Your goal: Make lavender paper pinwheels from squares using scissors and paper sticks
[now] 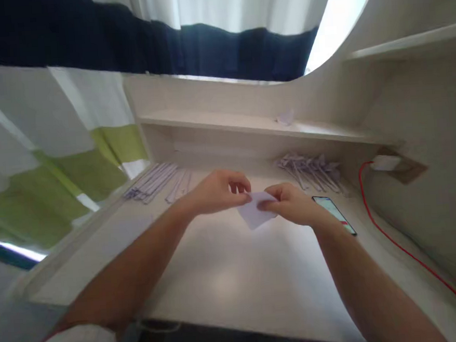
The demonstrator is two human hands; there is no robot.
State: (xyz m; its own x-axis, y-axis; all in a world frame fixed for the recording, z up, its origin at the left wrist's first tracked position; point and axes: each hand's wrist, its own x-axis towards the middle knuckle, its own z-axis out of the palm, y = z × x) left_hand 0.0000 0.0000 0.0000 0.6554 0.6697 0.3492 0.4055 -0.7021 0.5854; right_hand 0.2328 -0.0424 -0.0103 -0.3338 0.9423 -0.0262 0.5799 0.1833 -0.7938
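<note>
Both my hands hold a small folded piece of white paper just above the pale desk. My left hand pinches its upper left edge with fingertips. My right hand grips its right side, thumb on top. The paper's lower corner points down toward the desk.
A pile of folded paper pieces lies at the back right, and flat paper strips lie at the back left. A phone rests by my right wrist. A red cable runs from a charger along the right wall. A shelf holds one small paper item.
</note>
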